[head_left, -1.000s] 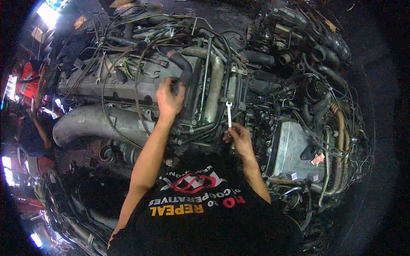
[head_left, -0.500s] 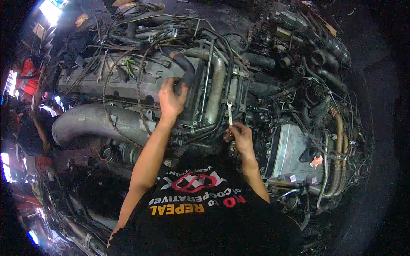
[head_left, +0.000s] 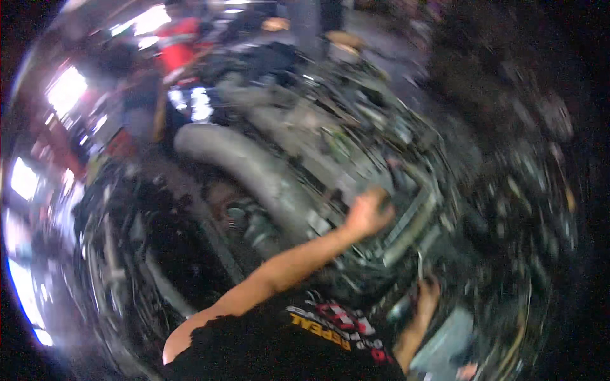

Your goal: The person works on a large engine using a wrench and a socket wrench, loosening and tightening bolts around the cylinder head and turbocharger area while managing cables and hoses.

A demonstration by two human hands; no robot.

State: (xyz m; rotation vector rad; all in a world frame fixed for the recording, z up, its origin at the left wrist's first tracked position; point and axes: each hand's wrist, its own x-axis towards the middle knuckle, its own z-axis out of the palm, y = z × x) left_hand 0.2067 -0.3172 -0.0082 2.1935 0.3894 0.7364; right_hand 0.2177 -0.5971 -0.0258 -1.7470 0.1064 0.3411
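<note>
Motion blurs the whole picture. My left hand (head_left: 370, 213) is over the top of a large engine, near the long grey engine cover (head_left: 308, 149); its fingers are too smeared to read. Lower and to the right, my right hand (head_left: 429, 293) is closed on a wrench (head_left: 420, 263), whose light shaft sticks up past the fingers. A pale metal pipe (head_left: 410, 232) runs along the engine between the two hands. Something green (head_left: 340, 143), smeared, lies on the cover beyond my left hand.
A thick grey curved pipe (head_left: 238, 155) runs along the engine's near side. Beyond its far end is a person in red (head_left: 176, 47). A light grey metal cover (head_left: 448, 336) is at the lower right, near my right forearm. Dark engine parts and hoses crowd both sides.
The view has swung left, so the engine now slants across the picture and the person in red shows more. My right hand keeps the wrench; my left hand stays over the engine top.
</note>
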